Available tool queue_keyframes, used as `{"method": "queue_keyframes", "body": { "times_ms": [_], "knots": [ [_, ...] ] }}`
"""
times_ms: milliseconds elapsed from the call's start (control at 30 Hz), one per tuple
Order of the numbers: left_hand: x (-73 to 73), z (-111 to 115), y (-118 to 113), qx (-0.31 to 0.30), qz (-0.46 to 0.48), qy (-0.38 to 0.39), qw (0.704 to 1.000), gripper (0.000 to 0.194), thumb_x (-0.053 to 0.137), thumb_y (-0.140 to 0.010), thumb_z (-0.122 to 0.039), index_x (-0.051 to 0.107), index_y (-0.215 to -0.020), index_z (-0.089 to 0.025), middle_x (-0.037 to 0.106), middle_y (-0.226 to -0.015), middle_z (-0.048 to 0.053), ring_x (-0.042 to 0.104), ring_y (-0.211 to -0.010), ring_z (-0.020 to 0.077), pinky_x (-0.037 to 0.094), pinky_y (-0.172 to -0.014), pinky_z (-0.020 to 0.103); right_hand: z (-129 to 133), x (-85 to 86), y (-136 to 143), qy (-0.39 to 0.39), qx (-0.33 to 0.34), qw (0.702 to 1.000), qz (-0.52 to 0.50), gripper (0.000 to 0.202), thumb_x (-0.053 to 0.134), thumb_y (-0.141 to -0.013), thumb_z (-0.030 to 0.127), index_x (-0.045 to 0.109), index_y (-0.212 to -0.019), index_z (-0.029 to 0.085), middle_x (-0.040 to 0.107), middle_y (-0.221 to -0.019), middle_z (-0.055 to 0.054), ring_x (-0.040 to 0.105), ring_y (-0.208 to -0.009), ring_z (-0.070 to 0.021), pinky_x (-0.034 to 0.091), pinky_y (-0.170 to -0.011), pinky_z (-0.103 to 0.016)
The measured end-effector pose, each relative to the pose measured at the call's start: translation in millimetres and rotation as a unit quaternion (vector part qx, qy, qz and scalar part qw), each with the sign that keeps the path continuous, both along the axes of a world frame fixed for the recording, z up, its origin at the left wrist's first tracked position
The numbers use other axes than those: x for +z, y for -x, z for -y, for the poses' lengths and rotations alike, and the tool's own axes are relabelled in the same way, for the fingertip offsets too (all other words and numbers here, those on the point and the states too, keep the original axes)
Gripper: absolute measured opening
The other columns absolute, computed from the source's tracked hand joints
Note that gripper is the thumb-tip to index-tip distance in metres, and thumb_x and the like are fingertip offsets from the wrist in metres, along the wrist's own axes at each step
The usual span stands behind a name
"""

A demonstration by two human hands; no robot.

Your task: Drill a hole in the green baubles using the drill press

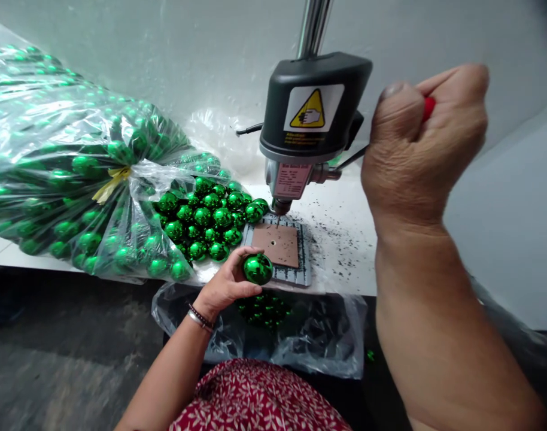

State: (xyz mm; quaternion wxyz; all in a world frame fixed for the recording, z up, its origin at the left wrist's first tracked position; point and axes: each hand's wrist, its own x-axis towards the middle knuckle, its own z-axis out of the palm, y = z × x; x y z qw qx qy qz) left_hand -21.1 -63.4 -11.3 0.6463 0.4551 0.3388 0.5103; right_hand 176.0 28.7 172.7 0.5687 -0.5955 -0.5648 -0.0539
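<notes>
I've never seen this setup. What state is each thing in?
Left hand: closed on a green ball.
Green ball: held, glossy.
Right hand: closed around a lever.
Lever: gripped at its red end.
Drill press: standing; whether running, cannot tell.
Brown plate: flat, holed, flecked.
Table: littered with dark flecks.
Loose balls: heaped.
Large bag: full, gathered by a yellow tie.
Lower bag: open, green balls inside.

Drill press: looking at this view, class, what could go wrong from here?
1. The left hand holds a green ball near the drill press; its fingers might be hurt if the right hand pulled the lever while they were under the bit.
2. The smooth, round ball could slip or spin when drilled, held only by fingers.
3. Loose balls crowd the base; one might roll into the way.
</notes>
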Motion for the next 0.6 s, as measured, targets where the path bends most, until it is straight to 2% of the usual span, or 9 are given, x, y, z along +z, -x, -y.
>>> {"method": "queue_keyframes", "body": {
  "times_ms": [133, 267, 367, 467, 600],
  "knots": [
    [-1.4, 6, -6, 0.003, 0.053, 0.025, 0.998, 0.065, 0.084, -0.054, -0.014, 0.057, -0.113, -0.028, 0.058, -0.123, 0.002, 0.056, -0.104, 0.0188, 0.045, -0.088, 0.029, -1, -1.5, 0, -0.018, 0.000, 1.000, 0.006, 0.032, 0.042, -0.089, 0.039, 0.049, -0.087, 0.008, 0.043, -0.074, 0.002, 0.032, -0.066, 0.0011, 0.030, -0.070, -0.019],
    [-1.1, 10, -9, 0.001, 0.109, 0.084, 0.990, 0.070, 0.082, -0.054, -0.016, 0.052, -0.115, -0.031, 0.059, -0.120, 0.002, 0.063, -0.091, 0.0191, 0.049, -0.067, 0.025, 0, -4.8, 1, -0.033, 0.002, 0.999, 0.019, 0.041, 0.036, -0.089, 0.047, 0.050, -0.086, 0.009, 0.045, -0.075, 0.001, 0.034, -0.066, 0.0009, 0.031, -0.070, -0.020],
    [7.6, 9, -3, 0.019, 0.104, 0.118, 0.987, 0.073, 0.081, -0.057, -0.021, 0.047, -0.122, -0.029, 0.063, -0.107, 0.003, 0.067, -0.079, 0.0179, 0.047, -0.059, 0.022, 0, -8.3, 0, -0.049, -0.004, 0.999, 0.019, 0.040, 0.036, -0.089, 0.046, 0.051, -0.086, 0.009, 0.044, -0.073, 0.001, 0.034, -0.064, 0.0008, 0.031, -0.068, -0.019],
    [29.3, 1, 13, 0.044, 0.043, 0.174, 0.983, 0.071, 0.078, -0.065, -0.027, 0.045, -0.128, -0.025, 0.064, -0.095, 0.004, 0.067, -0.067, 0.0140, 0.046, -0.054, 0.020, 0, -11.1, -2, -0.057, 0.010, 0.998, 0.009, 0.036, 0.041, -0.087, 0.044, 0.051, -0.084, 0.010, 0.043, -0.069, 0.002, 0.034, -0.060, 0.0004, 0.031, -0.063, -0.018],
    [76.5, -31, 43, 0.104, -0.034, 0.205, 0.973, 0.056, 0.073, -0.074, -0.026, 0.049, -0.124, -0.023, 0.062, -0.083, 0.001, 0.066, -0.060, 0.0122, 0.042, -0.044, 0.016, 0, -12.3, -4, -0.070, 0.039, 0.997, 0.004, 0.037, 0.042, -0.086, 0.047, 0.051, -0.081, 0.012, 0.045, -0.066, 0.001, 0.035, -0.057, -0.0015, 0.031, -0.058, -0.019]
  ]
}}
